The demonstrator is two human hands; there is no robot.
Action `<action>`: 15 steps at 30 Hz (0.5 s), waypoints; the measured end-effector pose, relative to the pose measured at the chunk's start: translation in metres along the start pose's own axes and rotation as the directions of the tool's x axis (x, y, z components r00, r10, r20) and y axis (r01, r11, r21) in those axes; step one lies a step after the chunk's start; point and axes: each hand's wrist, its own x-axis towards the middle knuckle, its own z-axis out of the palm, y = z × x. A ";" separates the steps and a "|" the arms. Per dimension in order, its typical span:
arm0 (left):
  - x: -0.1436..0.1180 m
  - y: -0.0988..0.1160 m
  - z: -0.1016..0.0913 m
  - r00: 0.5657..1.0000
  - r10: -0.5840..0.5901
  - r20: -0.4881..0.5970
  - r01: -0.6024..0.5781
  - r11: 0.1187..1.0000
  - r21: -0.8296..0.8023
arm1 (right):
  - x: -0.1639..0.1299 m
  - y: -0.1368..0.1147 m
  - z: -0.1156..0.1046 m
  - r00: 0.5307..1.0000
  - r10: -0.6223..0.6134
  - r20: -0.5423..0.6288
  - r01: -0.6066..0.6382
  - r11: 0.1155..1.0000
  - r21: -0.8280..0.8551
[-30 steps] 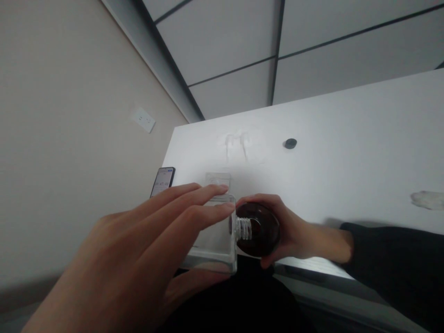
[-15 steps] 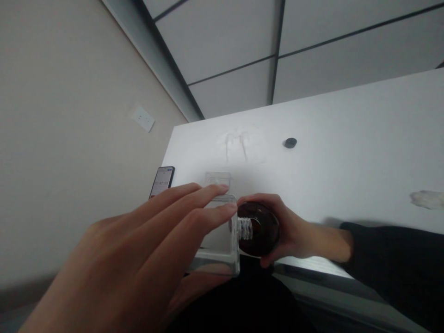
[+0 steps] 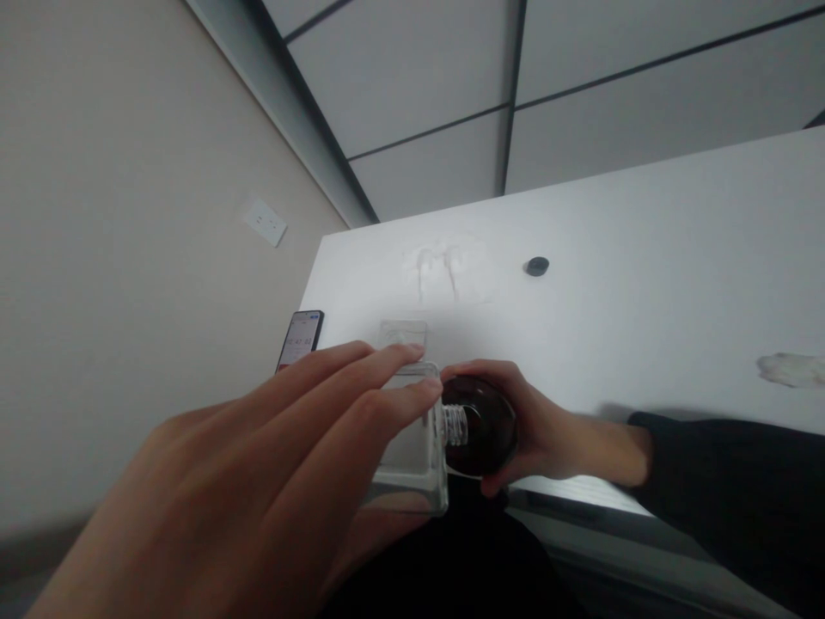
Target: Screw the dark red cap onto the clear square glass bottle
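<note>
My left hand (image 3: 277, 447) is closed around a clear rectangular bottle (image 3: 412, 464), tipped on its side with its threaded neck pointing right. Some clear liquid shows inside it. The neck reaches over the mouth of a dark brown round vessel (image 3: 483, 438), whose exact kind I cannot make out. My right hand (image 3: 525, 421) wraps the vessel from the right side, with the thumb below. Just beyond my left fingertips, a clear square plastic piece (image 3: 405, 328) lies on the table, partly hidden by the fingers.
On the white table (image 3: 632, 284) lie a small dark cap (image 3: 536, 266), a crumpled pale item (image 3: 790, 370) at the right and a clear moulded piece (image 3: 442, 266) farther back. A phone (image 3: 300, 340) rests at the left edge, by the wall with a socket (image 3: 267, 222).
Both hands keep their hold, and the bottle's neck stays over the brown vessel. The bottle's lower edge has shifted very slightly; the view drifts a little.
</note>
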 end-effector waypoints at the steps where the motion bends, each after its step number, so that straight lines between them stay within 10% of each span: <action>1: 0.001 0.000 0.000 1.000 0.011 -0.010 -0.011 1.000 0.010 | 0.000 0.000 0.000 1.000 -0.007 0.001 0.007 1.000 -0.002; 15: 0.001 0.002 0.000 0.999 0.040 -0.018 -0.038 0.997 0.074 | -0.001 0.002 -0.001 1.000 -0.019 -0.008 0.018 0.998 -0.066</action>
